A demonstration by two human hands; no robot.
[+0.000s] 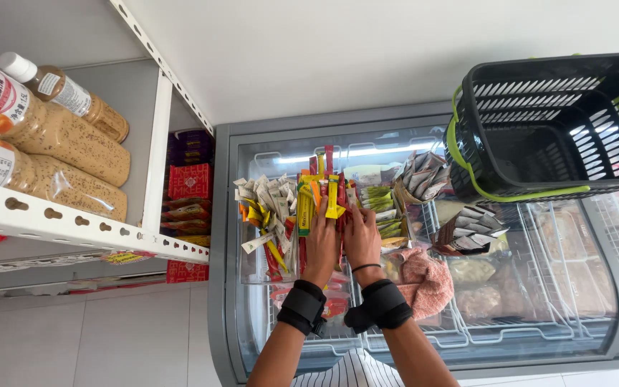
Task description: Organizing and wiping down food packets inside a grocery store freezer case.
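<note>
Both hands are pressing together a bundle of stick sachets [322,195], yellow, red and orange, standing upright in a clear bin [252,269] on top of the chest freezer [220,236]. The bundle is looking mostly gathered, while loose pale sachets [266,197] at nine o'clock of it are leaning untidily, so tidying seems partly done. The left hand [321,247] is lying flat against the bundle's near side, fingers extended and not closed around anything; the right hand [362,240] is alongside, fingertips curling onto the sachets. Both wrists are wearing black bands. A black basket [539,172] is sitting at two o'clock, a pink cloth [424,279] at four o'clock.
</note>
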